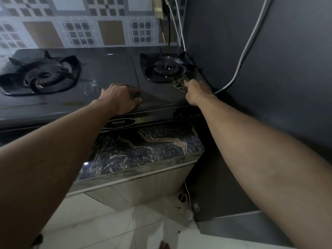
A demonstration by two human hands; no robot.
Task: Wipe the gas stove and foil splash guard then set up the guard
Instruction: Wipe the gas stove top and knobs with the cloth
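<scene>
Head cam: right hand (pixel 195 88) clamped on rag (pixel 178 84) at the right burner's (pixel 166 67) front-right edge, rest of stove (pixel 111 69) lies to its left. Left hand (pixel 120 97) flat on stove btw burners, fingers relaxed. Foil guard not in view.

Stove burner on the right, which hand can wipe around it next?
Probably the right hand: it already grips the cloth, which touches the near edge of the right burner. The left hand rests flat on the stove top between the burners, holding no cloth.
</scene>
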